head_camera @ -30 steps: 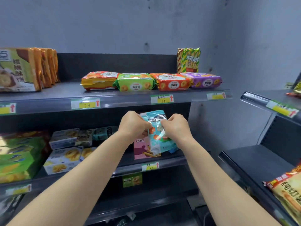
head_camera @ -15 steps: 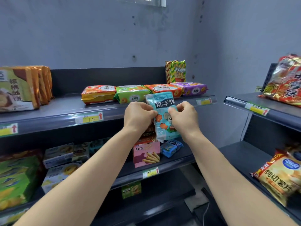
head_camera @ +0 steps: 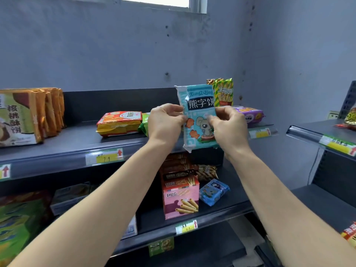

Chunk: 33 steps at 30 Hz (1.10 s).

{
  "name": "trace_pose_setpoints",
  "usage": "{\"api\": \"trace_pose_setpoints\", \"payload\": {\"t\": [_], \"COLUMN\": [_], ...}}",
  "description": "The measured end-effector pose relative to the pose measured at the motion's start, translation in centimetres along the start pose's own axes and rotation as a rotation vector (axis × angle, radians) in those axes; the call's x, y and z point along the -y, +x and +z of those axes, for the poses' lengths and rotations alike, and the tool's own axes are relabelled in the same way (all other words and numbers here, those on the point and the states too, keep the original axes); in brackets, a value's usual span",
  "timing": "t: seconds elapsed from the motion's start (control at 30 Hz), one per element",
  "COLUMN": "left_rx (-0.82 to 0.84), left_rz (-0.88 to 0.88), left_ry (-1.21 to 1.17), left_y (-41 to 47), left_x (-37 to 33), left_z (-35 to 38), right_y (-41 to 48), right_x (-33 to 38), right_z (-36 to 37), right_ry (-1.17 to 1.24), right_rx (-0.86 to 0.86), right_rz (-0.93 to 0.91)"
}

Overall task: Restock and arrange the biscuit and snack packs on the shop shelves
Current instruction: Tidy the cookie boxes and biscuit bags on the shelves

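A light blue biscuit pack with a cartoon bear (head_camera: 198, 101) stands upright in front of the top shelf (head_camera: 77, 147). My left hand (head_camera: 165, 122) pinches its left edge and my right hand (head_camera: 229, 128) pinches its right edge. Behind it on the top shelf lie an orange pack (head_camera: 118, 123), a green pack (head_camera: 144, 126) mostly hidden by my left hand, and a purple pack (head_camera: 250, 115). A green striped stick-biscuit pack (head_camera: 223, 92) stands at the back.
Tan walnut biscuit boxes (head_camera: 23, 116) stand at the top shelf's left. On the middle shelf (head_camera: 227, 207) are a pink biscuit-roll box (head_camera: 181, 197), a small blue pack (head_camera: 213, 191) and green packs (head_camera: 21, 222). A second shelving unit (head_camera: 323, 135) stands at the right.
Both hands have lifted the blue bear pack from in front of the middle shelf up to the level of the top shelf, and the view has tilted upward.
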State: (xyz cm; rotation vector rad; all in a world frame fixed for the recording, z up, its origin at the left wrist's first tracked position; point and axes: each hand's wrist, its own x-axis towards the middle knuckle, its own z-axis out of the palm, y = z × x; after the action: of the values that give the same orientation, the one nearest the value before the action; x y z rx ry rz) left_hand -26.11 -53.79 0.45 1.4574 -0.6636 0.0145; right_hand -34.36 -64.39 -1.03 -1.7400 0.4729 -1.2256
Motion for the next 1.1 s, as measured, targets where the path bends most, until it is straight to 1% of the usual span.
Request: {"api": "trace_pose_setpoints", "payload": {"t": [0.13, 0.3, 0.4, 0.63, 0.87, 1.1], "left_rx": [-0.056, -0.118, -0.130, -0.118, -0.092, -0.043], "left_rz": [0.096, 0.130, 0.116, 0.040, -0.113, -0.272], "left_ry": [-0.033, -0.039, -0.025, -0.024, -0.056, 0.061], "left_y": [4.5, 11.3, 14.7, 20.2, 24.7, 26.9], "left_x": [-1.4, -1.8, -1.1, 1.7, 5.0, 9.0], "left_z": [1.4, 4.0, 5.5, 7.9, 8.3, 7.5], "right_y": [5.7, 13.5, 17.4, 24.4, 28.9, 30.1], "right_x": [0.4, -0.1, -1.4, -4.6, -7.6, -11.8], "right_z": [0.9, 2.0, 2.6, 4.9, 9.5, 13.6], "right_ry": [0.059, 0.148, 0.132, 0.061, -0.006, -0.008], "right_rx": [0.039, 0.160, 0.206, 0.301, 0.347, 0.392], "right_rz": [-0.090, -0.112, -0.122, -0.081, 0.071, 0.331]}}
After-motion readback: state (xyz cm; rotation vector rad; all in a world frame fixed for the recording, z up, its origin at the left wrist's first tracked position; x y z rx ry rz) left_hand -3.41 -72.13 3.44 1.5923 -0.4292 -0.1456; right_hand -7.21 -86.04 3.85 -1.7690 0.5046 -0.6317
